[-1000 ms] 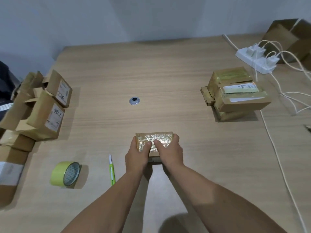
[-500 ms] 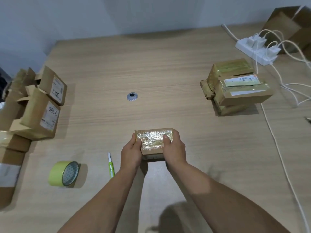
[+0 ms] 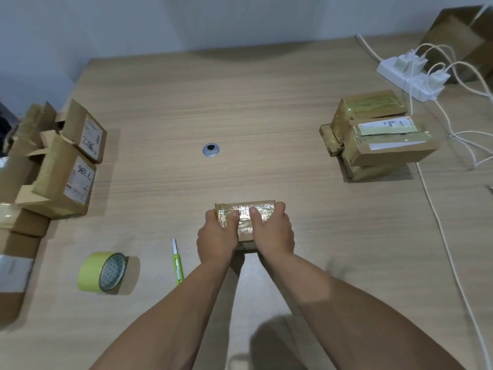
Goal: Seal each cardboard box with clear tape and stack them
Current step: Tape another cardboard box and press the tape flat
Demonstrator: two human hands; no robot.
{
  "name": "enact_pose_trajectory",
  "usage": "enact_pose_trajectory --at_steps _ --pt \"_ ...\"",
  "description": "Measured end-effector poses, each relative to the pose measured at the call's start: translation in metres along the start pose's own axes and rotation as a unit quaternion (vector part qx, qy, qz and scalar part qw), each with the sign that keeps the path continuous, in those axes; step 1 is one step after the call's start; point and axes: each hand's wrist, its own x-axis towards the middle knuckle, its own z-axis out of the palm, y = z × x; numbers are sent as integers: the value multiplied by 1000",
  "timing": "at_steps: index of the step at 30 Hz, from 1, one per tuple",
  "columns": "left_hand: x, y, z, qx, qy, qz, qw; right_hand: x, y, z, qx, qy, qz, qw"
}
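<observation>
My left hand (image 3: 216, 236) and right hand (image 3: 272, 233) grip the small tape-wrapped cardboard box (image 3: 245, 217) on the wooden bench (image 3: 266, 116). Both thumbs press its top. Yellow-green tape roll (image 3: 102, 275) lies left.

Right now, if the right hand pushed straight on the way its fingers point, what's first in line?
Past the taped box that the right hand grips, bare table runs to the far edge. The round metal grommet sits left of that line, though depth is hard to judge from this view.

A small packing office is showing: labelled parcels (image 3: 66, 166) are crowding a plain desk (image 3: 240, 102) beside a loaded power strip (image 3: 410, 78).
</observation>
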Motion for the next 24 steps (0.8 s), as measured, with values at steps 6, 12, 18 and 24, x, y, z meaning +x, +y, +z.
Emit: enact_pose_trajectory --at_steps 6,12,18,24 --pt "0 4 4 -30 15 -26 999 2 -1 0 13 2 6 1000" --pt "4 4 1 -74 29 -48 996 3 -2 -1 25 6 9 1000" --pt "10 -2 -3 -62 34 -33 997 3 0 -4 53 -2 14 999" --pt "9 2 -3 14 24 -16 999 -2 -2 -4 41 -20 12 999"
